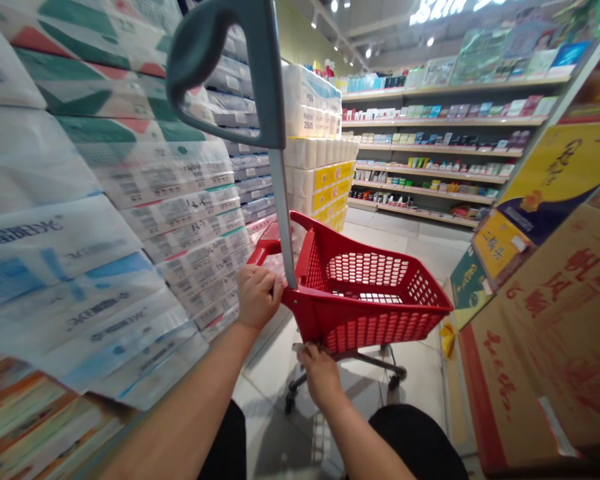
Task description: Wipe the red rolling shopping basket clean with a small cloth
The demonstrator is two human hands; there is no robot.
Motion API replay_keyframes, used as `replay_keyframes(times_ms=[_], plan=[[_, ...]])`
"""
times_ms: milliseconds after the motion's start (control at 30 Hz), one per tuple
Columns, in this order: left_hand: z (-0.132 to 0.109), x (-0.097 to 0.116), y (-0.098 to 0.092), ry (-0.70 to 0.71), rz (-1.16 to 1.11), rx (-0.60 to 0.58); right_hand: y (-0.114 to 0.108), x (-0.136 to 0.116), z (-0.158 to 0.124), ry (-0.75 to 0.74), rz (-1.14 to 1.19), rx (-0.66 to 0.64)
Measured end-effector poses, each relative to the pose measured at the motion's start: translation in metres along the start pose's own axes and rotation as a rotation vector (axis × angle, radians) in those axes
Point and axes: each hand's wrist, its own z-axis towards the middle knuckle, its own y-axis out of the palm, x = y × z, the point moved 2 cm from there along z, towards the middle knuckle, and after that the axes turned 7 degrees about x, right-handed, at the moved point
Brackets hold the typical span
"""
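A red shopping cart (380, 309) with a perforated plastic basket stands upright in front of me on a wheeled frame. My left hand (260, 295) is closed around the cart's red handle (266, 251), beside the foot of a metal pole. That pole (282, 207) rises to a large grey loop handle (269, 73). Lower down, my right hand (321, 375) reaches to the basket's near bottom corner with its fingers curled. A small pale bit shows at its fingertips; what they hold is partly hidden. Inside the basket, the visible part shows red plastic only.
Stacked tissue packs (80, 260) rise close on the left. Toilet roll packs (315, 147) stand behind the cart. Cardboard boxes (555, 333) line the right side, with a yellow item (447, 340) on the floor beside them. Stocked shelves (445, 123) fill the back.
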Motion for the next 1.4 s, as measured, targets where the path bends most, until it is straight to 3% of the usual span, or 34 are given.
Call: replay_keyframes(times_ms=[100, 267, 400, 567, 600, 767, 1000, 1200, 1400], plan=[[0.002, -0.003, 0.003, -0.003, 0.006, -0.002, -0.008, -0.004, 0.005, -0.031, 0.068, 0.127], [0.005, -0.006, 0.005, -0.004, 0.01, -0.004, -0.006, -0.003, 0.016, 0.119, 0.005, 0.004], [0.005, -0.01, 0.006, -0.008, 0.02, -0.03, -0.011, -0.009, 0.028, 0.014, 0.102, 0.14], [0.007, -0.018, 0.009, -0.001, -0.004, -0.033, -0.001, -0.012, 0.035, 0.152, 0.036, -0.104], [0.008, -0.02, 0.01, 0.002, -0.013, -0.03, 0.001, -0.014, 0.035, 0.15, 0.033, -0.103], [0.012, -0.034, 0.018, -0.001, -0.038, -0.019, -0.001, -0.016, 0.042, -0.054, 0.005, 0.157], [0.023, -0.055, 0.041, -0.049, -0.045, -0.016, 0.005, 0.0, 0.08, -0.332, -0.049, 0.072], [0.033, -0.057, 0.056, -0.065, -0.016, -0.004, 0.026, 0.001, 0.107, -0.249, 0.034, -0.199], [0.037, -0.05, 0.062, -0.05, -0.035, 0.003, 0.001, -0.004, 0.118, -0.221, 0.094, 0.087]])
